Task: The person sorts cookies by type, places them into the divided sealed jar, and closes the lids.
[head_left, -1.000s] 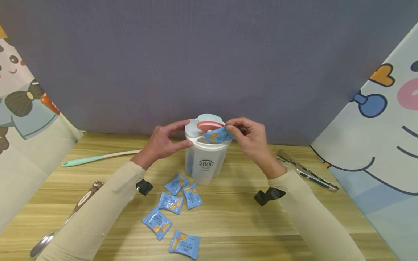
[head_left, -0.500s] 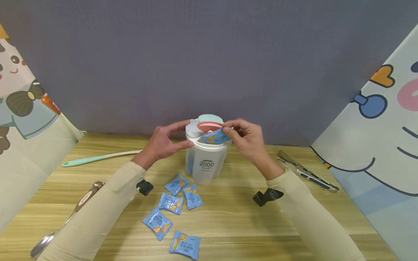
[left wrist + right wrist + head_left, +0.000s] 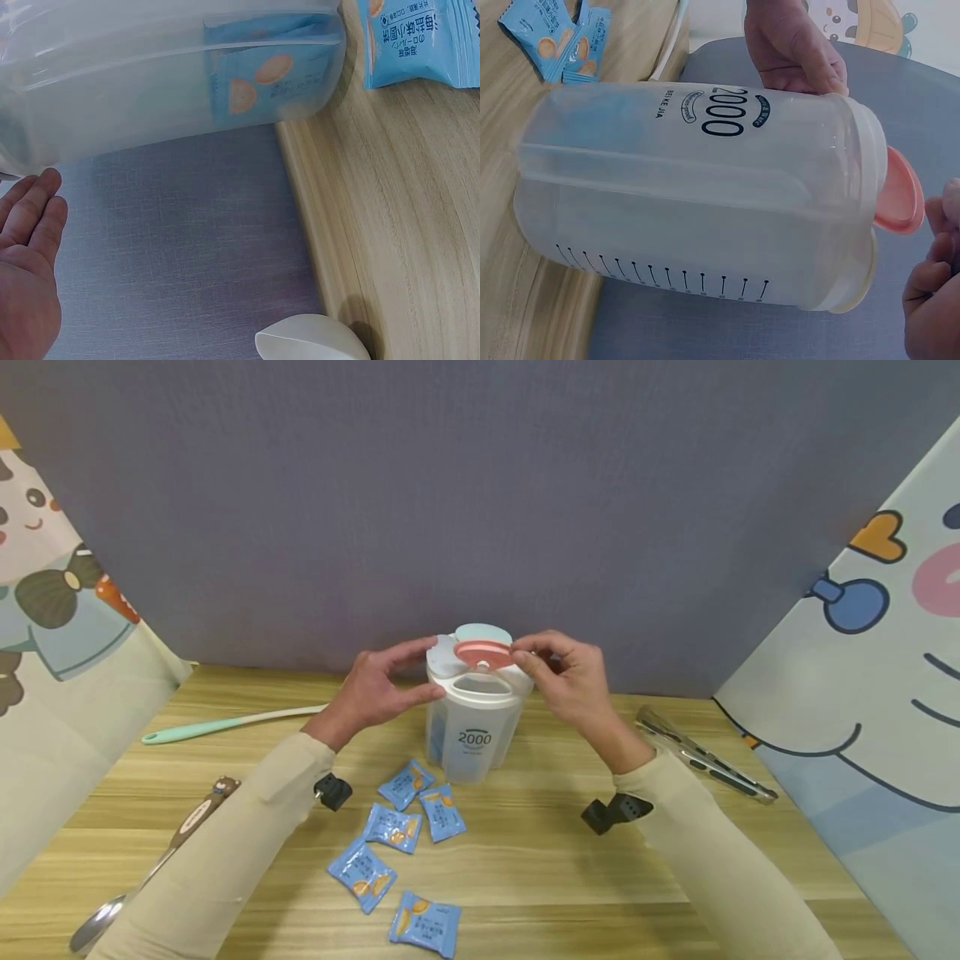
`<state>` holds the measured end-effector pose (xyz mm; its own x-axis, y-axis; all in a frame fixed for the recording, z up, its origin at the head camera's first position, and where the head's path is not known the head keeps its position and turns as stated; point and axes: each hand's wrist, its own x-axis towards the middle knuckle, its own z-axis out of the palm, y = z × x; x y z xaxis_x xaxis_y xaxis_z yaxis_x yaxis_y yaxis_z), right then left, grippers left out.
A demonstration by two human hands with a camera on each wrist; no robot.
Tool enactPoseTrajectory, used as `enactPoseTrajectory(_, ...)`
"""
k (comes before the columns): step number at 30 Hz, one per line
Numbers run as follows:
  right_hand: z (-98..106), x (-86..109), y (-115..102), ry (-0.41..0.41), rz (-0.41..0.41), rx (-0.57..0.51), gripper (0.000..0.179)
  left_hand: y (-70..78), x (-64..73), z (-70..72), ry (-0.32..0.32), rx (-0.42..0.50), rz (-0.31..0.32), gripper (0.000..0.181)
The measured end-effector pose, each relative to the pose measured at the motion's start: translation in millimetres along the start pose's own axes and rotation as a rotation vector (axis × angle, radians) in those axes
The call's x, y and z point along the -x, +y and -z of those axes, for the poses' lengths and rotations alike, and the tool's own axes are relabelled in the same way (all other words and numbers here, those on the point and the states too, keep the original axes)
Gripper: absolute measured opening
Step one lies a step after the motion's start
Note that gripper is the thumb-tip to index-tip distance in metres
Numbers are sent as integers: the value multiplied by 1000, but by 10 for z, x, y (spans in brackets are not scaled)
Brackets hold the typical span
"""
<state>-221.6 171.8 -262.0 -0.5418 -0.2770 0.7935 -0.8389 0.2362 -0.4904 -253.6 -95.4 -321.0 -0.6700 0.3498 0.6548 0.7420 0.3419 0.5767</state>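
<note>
A translucent storage container (image 3: pixel 474 747) marked 2000 stands upright, its pour opening (image 3: pixel 482 683) uncovered and its red flap (image 3: pixel 483 652) raised. My left hand (image 3: pixel 382 683) holds its rim from the left, thumb in front and fingers behind. My right hand (image 3: pixel 566 672) is beside the flap's right edge, fingers bent, no packet between them; whether it touches the flap is unclear. Blue snack packets (image 3: pixel 274 79) show through the container's lower wall in the left wrist view. Several more blue packets (image 3: pixel 393 827) lie on the table in front of the container.
A mint-handled utensil (image 3: pixel 195 729) lies at left behind a metal spoon (image 3: pixel 101 920) with a bear-topped handle, partly under my left sleeve. Metal tongs (image 3: pixel 705 756) lie at right. A grey partition (image 3: pixel 480 502) stands close behind the container.
The snack packet in my right hand has gone down through the opening, out of my fingers. My right hand moved slightly left, then stayed by the flap. My left hand has stayed put.
</note>
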Motion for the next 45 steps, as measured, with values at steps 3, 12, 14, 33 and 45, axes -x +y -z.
enactPoseTrajectory(3,-7,44,-34,4,-16,-5,11,0,4,-2,-1,3,1,65)
enactPoseTrajectory(12,-121,274,-148,-49,7,-117,12,-1,5,-8,-1,14,4,65)
enactPoseTrajectory(14,-150,324,-158,-67,12,-145,10,0,5,-9,-2,17,3,65)
enactPoseTrajectory(33,-524,943,-81,-484,-37,-223,11,13,-3,7,4,-8,-15,66)
enactPoseTrajectory(45,-676,1209,-99,-827,-140,-226,10,23,-5,12,2,-14,0,66)
